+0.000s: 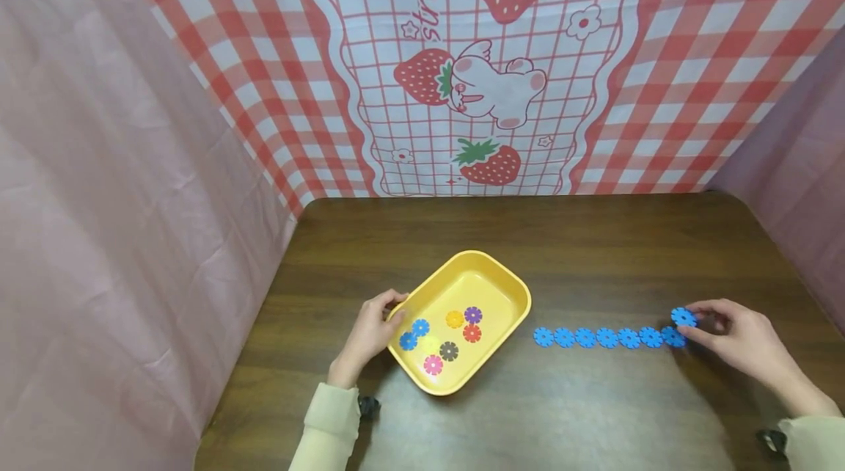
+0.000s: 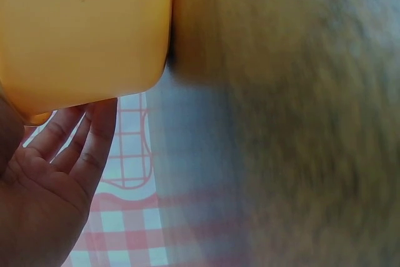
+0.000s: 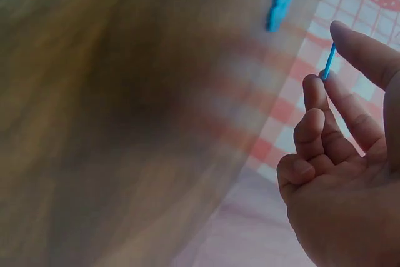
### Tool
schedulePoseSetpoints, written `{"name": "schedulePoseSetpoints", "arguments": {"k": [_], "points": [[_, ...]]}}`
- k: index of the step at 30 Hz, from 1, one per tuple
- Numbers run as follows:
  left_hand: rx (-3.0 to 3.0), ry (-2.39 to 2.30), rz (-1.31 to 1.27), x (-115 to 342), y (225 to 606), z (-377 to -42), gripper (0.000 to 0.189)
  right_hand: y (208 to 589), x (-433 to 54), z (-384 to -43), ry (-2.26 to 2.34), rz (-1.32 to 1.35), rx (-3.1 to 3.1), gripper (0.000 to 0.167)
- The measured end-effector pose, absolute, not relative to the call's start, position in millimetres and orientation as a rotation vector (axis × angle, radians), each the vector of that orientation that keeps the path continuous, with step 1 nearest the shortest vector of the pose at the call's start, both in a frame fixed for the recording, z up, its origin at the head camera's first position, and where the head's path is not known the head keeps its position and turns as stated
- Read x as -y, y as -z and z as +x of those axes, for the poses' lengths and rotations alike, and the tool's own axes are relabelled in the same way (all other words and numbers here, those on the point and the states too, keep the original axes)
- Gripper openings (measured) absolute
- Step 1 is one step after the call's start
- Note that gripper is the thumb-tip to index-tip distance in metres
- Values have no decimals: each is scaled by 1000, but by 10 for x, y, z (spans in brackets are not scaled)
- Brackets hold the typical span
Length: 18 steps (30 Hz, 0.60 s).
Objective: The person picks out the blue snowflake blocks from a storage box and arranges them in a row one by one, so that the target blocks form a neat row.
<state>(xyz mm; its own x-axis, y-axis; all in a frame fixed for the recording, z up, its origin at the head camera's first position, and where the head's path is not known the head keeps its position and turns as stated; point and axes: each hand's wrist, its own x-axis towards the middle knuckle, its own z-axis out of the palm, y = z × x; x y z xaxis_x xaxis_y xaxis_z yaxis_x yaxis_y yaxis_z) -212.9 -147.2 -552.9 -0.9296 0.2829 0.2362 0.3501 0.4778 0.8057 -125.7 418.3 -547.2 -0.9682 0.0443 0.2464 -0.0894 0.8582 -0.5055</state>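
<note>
A blue notched plastic disc (image 1: 683, 317) is pinched edgewise between the thumb and fingertips of my right hand (image 1: 746, 335). In the right wrist view the same blue disc (image 3: 329, 62) shows as a thin edge. Below it on the table, a row of several blue discs (image 1: 606, 337) runs leftward; its right end lies under the held disc. My left hand (image 1: 370, 328) grips the left rim of a yellow tray (image 1: 518, 287), thumb at the rim and fingers on the outer wall. Inside the tray lie blue, yellow, orange, purple, red, black and pink discs, including a pink disc (image 1: 433, 364).
The brown wooden table (image 1: 568, 258) meets a red-and-white checked cloth (image 1: 634, 133) with strawberry prints at its back. Pink curtains (image 1: 165, 199) hang at both sides. The tray stands to the left of the blue row.
</note>
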Motion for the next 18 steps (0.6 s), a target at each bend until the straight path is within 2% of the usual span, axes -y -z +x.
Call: {"name": "schedulePoseSetpoints", "arguments": {"k": [18], "points": [[2651,1455,-563,1467,5516,-2127,14,5713,-4426,-1140,-794,5,2856,37]]}}
